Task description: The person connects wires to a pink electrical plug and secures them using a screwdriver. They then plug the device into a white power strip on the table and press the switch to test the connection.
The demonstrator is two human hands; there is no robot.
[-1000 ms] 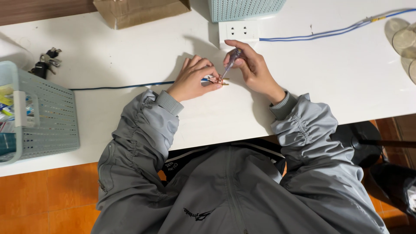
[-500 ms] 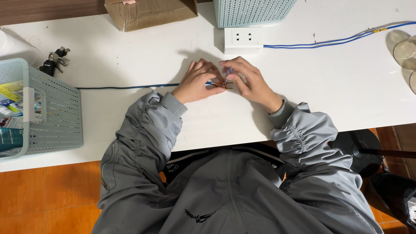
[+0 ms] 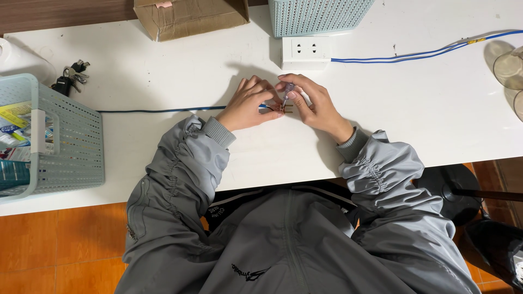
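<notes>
Wire end [image 3: 275,109]: bare copper tips of the dark cable, lying on the white counter [image 3: 414,109] between both hands, just below the socket block.
Cable [image 3: 158,111]: thin, dark; runs left across the counter from the L hand toward the basket side.
L hand [image 3: 248,103]: fingers closed down on the cable near its stripped end, pinning it to the counter; no spare opening.
R hand [image 3: 316,103]: fingers wrapped around a small screwdriver, thumb & forefinger close together at the handle.
Screwdriver [image 3: 287,92]: clear/purple handle, tilted, tip pointing down at the wire end; can't tell if tip touches metal.
Socket block [image 3: 306,52]: white, two outlets, near & above the hands, w/ a blue-white lead [image 3: 414,54] going off right.
Step in hand: looks like working the stripped wire end w/ the screwdriver tip, i.e. a fine fastening or loosening job, mid-way, nothing visibly joined to the socket block.
Next move needs: prob. a steady L-hand pin on the cable, small precise turns or presses from the R hand, tip kept on the tiny metal part; slip risk is high as the parts are very small.
Around: pale blue basket [image 3: 54,141] at left w/ packets inside; keys [image 3: 71,76] at top left; cardboard box [image 3: 190,19] and second blue basket [image 3: 321,16] at far edge; glass items [image 3: 509,68] at right edge.
</notes>
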